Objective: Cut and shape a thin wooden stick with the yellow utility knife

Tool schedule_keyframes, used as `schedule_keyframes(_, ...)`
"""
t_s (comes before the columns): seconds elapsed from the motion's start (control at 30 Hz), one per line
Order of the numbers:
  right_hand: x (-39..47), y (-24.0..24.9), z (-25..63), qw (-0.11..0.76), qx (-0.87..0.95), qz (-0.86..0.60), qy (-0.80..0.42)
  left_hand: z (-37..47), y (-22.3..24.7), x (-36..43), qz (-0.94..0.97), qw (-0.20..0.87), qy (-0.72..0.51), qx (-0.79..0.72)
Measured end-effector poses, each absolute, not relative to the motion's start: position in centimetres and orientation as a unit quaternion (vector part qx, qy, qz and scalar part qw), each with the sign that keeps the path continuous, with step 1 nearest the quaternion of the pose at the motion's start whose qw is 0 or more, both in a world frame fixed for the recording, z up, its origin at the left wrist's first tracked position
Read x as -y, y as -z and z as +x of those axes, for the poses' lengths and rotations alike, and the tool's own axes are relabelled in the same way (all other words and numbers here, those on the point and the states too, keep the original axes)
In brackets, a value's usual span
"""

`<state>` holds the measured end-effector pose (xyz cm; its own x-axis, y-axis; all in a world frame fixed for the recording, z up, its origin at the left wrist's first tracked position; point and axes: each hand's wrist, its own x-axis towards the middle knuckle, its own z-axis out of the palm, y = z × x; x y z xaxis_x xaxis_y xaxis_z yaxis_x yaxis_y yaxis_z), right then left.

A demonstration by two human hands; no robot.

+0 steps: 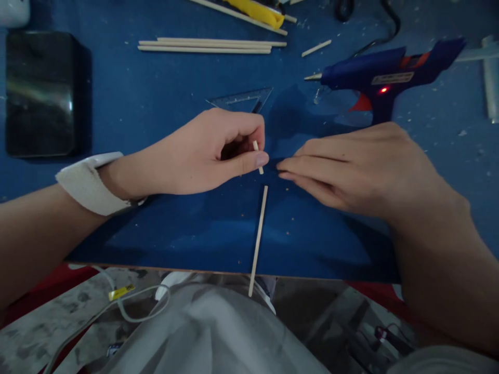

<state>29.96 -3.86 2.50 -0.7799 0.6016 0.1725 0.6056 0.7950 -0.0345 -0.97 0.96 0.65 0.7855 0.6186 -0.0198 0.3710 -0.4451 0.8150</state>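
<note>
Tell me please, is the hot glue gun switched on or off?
On, it seems: a red indicator light glows on the side of the hot glue gun.

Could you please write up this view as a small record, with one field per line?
left hand: pinches a short stick piece between thumb and fingers
right hand: fingertips drawn together; whether they hold anything cannot be seen
loose stick: lies between the forearms, its near end past the edge of the blue table
glue gun: beyond the right hand, red light lit, nozzle toward the left
set square: clear, partly hidden by the left hand
long sticks: side by side, beyond the set square
black box: far left
</note>
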Motion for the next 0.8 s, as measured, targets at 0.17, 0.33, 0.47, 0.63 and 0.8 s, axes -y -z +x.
schedule_keyframes(0.17,3.9,-2.3,29.8,0.080,0.950,-0.291,0.083,-0.7,-0.6,-0.6,0.828,0.443,-0.158,-0.304)
schedule_keyframes(0.33,4.3,-2.2,29.3,0.045,0.937,-0.342,0.053,-0.8,-1.2,-0.6,0.834,0.438,-0.119,-0.313)
schedule_keyframes(0.47,4.2,-2.1,29.5,0.087,0.931,-0.345,0.074,-1.0,-0.9,-0.6,0.814,0.459,-0.159,-0.317)
schedule_keyframes(0.63,4.4,-1.2,29.3,0.170,0.925,-0.339,0.030,-1.0,-0.1,-0.5,0.800,0.471,-0.175,-0.328)
schedule_keyframes(0.8,4.3,0.2,28.7,0.229,0.920,-0.318,0.011,-0.9,0.5,-0.4,0.798,0.479,-0.204,-0.304)
